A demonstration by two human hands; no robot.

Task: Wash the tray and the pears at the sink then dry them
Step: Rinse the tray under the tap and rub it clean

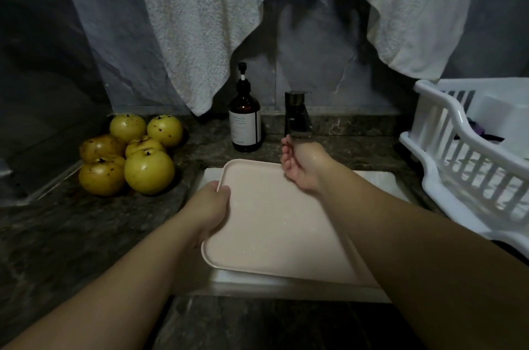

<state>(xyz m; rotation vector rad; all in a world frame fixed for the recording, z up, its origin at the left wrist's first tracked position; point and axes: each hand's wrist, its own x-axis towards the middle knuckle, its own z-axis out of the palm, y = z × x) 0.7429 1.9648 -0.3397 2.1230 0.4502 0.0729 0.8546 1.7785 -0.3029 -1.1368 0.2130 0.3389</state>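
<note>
Presently, step in hand: tray wash, by judgement the rinse; pears untouched.
Tray (274, 223): pale pink, held over the sink (380, 178), droplets on its face.
Left hand (210, 206): grips the tray's left rim, thumb on top.
Right hand (300, 163): cupped under the faucet (297, 118), holding nothing.
Pears (128, 152): six, piled on the counter (57, 235) to the left.
Soap bottle (245, 118): beside the faucet.
Drying rack (472, 160): right.
Towels (200, 20): hung above.
Next, likely: carry water across the tray, rub it.

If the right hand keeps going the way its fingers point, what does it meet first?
Most likely the faucet: the right hand is cupped just under its spout, fingertips nearly touching. Depth is unclear.
</note>
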